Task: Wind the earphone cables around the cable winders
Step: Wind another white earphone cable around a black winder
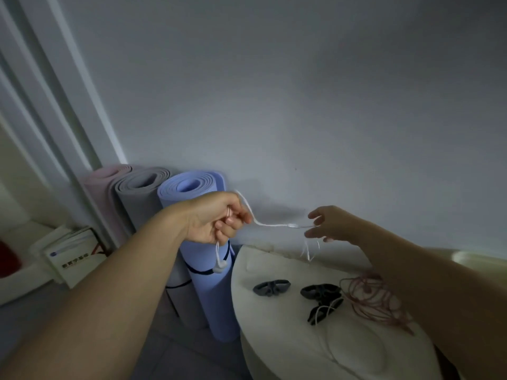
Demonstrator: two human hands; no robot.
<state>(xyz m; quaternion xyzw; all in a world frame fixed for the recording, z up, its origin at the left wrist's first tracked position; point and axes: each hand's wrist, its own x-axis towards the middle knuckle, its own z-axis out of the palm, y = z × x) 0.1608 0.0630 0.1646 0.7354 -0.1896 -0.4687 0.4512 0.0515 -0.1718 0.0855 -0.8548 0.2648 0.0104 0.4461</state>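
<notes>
A white earphone cable stretches between my two raised hands above the round white table. My left hand grips one end, and an earbud dangles below its fist. My right hand pinches the cable near its small inline piece, with loose strands hanging beneath. On the table lie a grey cable winder, two black cable winders and a tangled pink earphone cable. More white cable trails across the lower black winder and down the table.
Three rolled mats stand against the wall left of the table: blue, grey and pink. A door frame and a low shelf with booklets fill the left side.
</notes>
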